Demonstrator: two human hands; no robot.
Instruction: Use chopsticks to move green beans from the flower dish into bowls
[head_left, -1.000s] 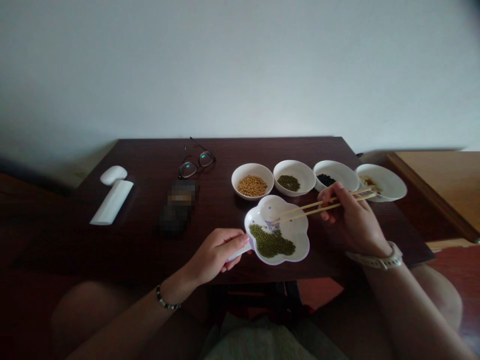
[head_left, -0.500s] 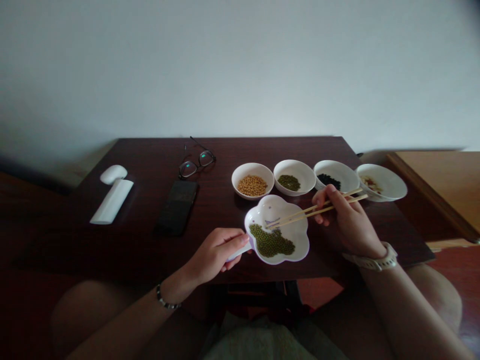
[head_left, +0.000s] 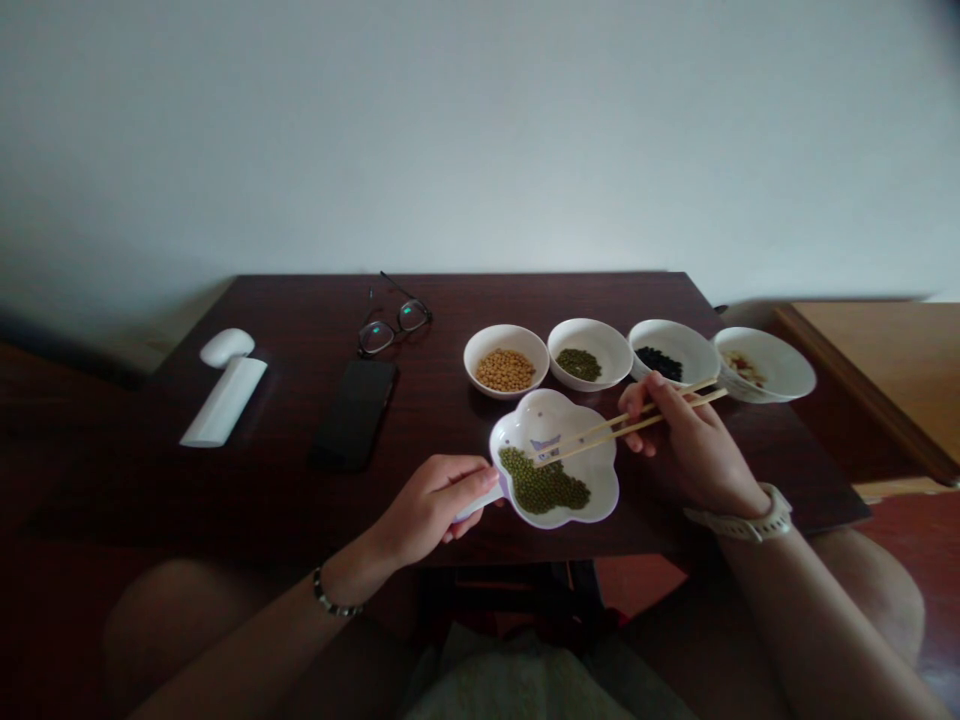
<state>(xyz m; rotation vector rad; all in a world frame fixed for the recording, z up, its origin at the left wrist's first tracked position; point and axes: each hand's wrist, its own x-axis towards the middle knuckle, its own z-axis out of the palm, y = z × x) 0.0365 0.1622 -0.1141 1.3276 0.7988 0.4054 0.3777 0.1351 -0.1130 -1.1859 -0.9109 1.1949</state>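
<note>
My left hand [head_left: 435, 505] is closed around the handle of a white flower-shaped bowl [head_left: 589, 470] with a purple rim. Green mung beans [head_left: 544, 485] lie along the near left part of its floor. In my right hand [head_left: 679, 435] is a pair of wooden chopsticks [head_left: 630, 428], slanting down to the left. Their tips are inside the bowl at the edge of the beans; whether a bean is between them I cannot tell. Just behind stand a bowl of yellow soybeans [head_left: 505, 370], one of green beans [head_left: 578, 364] and one of black beans [head_left: 660, 362].
At the right end of the row is a white bowl [head_left: 784, 370] with reddish and pale bits. Eyeglasses [head_left: 394, 328], a black phone [head_left: 354, 415] and a white two-part object [head_left: 225, 402] lie on the left of the dark table [head_left: 435, 430]. A wall rises behind.
The chopsticks and my right hand have shifted slightly left and the tips have dropped a little lower among the beans. The left hand and flower-shaped bowl stay put.
</note>
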